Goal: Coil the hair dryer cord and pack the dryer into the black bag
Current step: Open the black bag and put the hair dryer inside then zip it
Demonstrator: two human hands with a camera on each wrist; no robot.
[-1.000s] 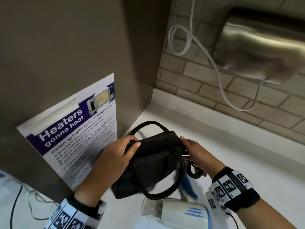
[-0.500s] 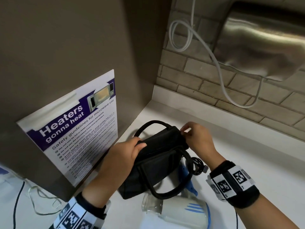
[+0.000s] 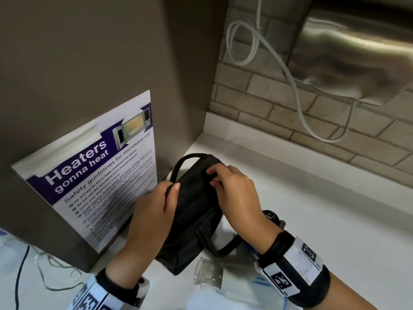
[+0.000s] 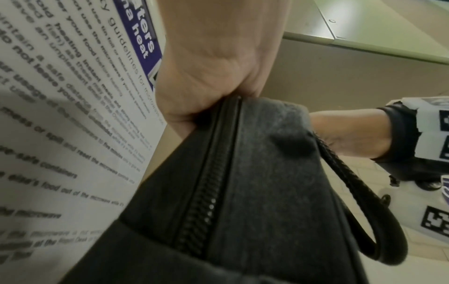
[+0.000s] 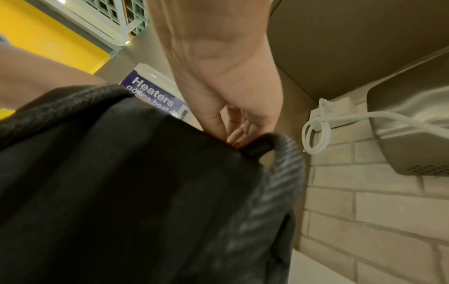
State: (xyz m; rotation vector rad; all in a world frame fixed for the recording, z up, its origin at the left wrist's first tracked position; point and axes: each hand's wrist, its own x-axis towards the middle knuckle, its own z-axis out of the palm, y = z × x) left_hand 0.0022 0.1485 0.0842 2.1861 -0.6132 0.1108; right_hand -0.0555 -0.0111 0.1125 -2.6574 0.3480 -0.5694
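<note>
black bag [image 3: 192, 222] | soft, floppy, zipped | left hand [image 3: 154, 211] grips 9 o'clock end | right hand [image 3: 234, 193] pinches 12 o'clock zipper end | hair dryer [image 3: 237, 294] on bench [image 3: 335, 220]

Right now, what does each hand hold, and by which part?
Both hold the black fabric bag: the left hand grips its near top end, the right hand pinches the far top edge.

The black fabric bag [image 3: 192, 222] stands on the white countertop [image 3: 324, 209], right of the laminated microwave poster [image 3: 98, 175]; the white plastic hair dryer [image 3: 243, 294] lies before it.
</note>
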